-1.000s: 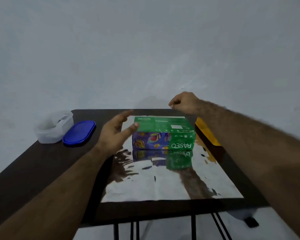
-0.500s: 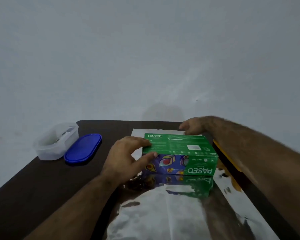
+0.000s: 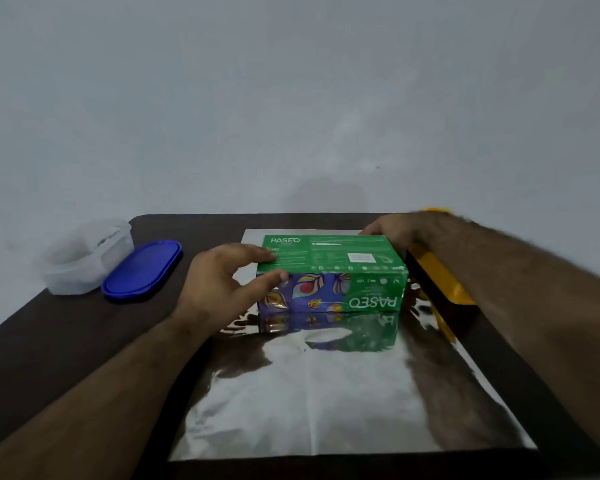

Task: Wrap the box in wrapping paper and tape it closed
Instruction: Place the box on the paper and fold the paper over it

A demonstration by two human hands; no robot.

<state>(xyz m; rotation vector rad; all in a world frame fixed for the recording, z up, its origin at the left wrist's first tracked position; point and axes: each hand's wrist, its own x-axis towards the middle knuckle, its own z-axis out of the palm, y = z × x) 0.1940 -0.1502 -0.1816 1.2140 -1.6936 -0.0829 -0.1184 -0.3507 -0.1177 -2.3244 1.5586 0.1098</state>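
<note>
Item, at nine o'clock: a clear plastic container (image 3: 84, 258), open, on the dark table (image 3: 49, 341); contents too blurred to name. Just beside it toward the centre, a blue oval lid (image 3: 142, 270), lying flat.

Item: left hand (image 3: 222, 285), at the box's nine-o'clock end. Fingers lay over the top edge, thumb pressed on the near face, so the hand gripped that corner.

Item, centre: the box (image 3: 329, 271), green top, purple patterned side, resting on the far part of the silver wrapping paper (image 3: 309, 393). Its long axis ran nine to three o'clock, square to the person. Most of the sheet lay bare toward six o'clock; only a narrow strip showed beyond the box at twelve.

Item: right hand (image 3: 392, 230), at the box's far corner, about one o'clock. It touched that corner; how its fingers lay could not be told.

Item, at three o'clock: a yellow object (image 3: 440, 278), partly under the right forearm, unidentified. No tape recognised.

Assessment: both hands flanked the box's short ends, the left nearer the person, placed to draw the box toward six o'clock and centre it before folding.
</note>
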